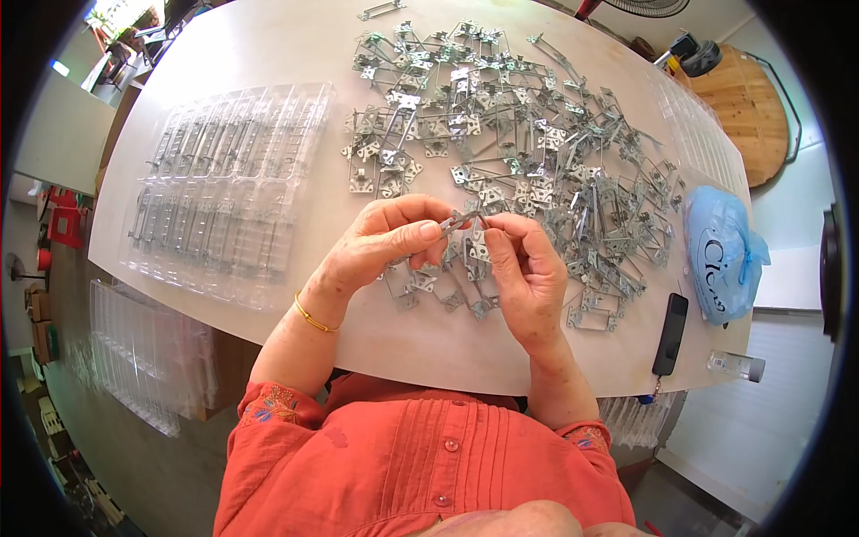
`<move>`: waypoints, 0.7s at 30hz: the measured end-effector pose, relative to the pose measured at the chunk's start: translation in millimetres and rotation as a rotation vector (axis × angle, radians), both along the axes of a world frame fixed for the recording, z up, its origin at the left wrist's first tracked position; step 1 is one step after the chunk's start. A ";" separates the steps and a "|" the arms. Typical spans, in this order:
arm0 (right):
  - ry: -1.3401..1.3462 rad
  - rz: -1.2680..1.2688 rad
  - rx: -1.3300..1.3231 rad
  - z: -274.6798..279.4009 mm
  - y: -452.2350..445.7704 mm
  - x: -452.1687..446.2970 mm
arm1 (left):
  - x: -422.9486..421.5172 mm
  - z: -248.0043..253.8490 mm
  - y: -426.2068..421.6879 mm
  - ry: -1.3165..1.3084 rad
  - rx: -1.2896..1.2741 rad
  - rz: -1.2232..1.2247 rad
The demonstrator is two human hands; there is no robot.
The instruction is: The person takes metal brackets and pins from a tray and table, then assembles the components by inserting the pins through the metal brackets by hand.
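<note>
My left hand point(385, 240) pinches one end of a small grey metal bracket point(462, 220) between thumb and fingers. At its other end, my right hand point(530, 273) grips the same piece with thumb and forefinger. Both hands are raised over the near edge of a large heap of similar metal wire-and-plate brackets point(537, 139). My fingers cover part of the held piece, so its full shape is hidden. To the left lies a clear plastic tray point(273, 268) with metal brackets lying in rows in its slots.
A pale table point(429, 358) carries everything. On its right are a blue plastic bag point(723, 255), a black phone point(670, 334) and a small clear bottle point(735, 365). More clear trays point(148, 353) are stacked below the left edge. A fan point(640, 5) stands beyond the far side.
</note>
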State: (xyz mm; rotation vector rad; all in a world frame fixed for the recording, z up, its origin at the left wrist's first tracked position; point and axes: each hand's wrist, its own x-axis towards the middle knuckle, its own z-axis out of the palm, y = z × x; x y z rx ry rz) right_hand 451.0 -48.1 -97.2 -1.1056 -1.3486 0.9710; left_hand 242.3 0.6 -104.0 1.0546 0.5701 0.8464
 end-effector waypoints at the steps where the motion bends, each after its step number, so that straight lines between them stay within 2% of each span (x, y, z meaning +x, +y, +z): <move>1: 0.000 0.000 0.000 -0.7 0.2 0.2 | -0.3 -0.2 0.5 0.015 0.001 0.001; 7: 0.005 0.048 -0.082 5.0 -2.2 2.7 | -1.3 7.1 0.0 0.074 0.015 0.021; 15: 0.357 0.248 -0.357 8.8 3.0 7.2 | -0.3 8.0 -2.2 0.155 0.026 -0.032; 21: 0.393 0.310 -0.434 11.7 5.0 10.6 | -3.1 5.3 -0.1 0.174 0.046 -0.080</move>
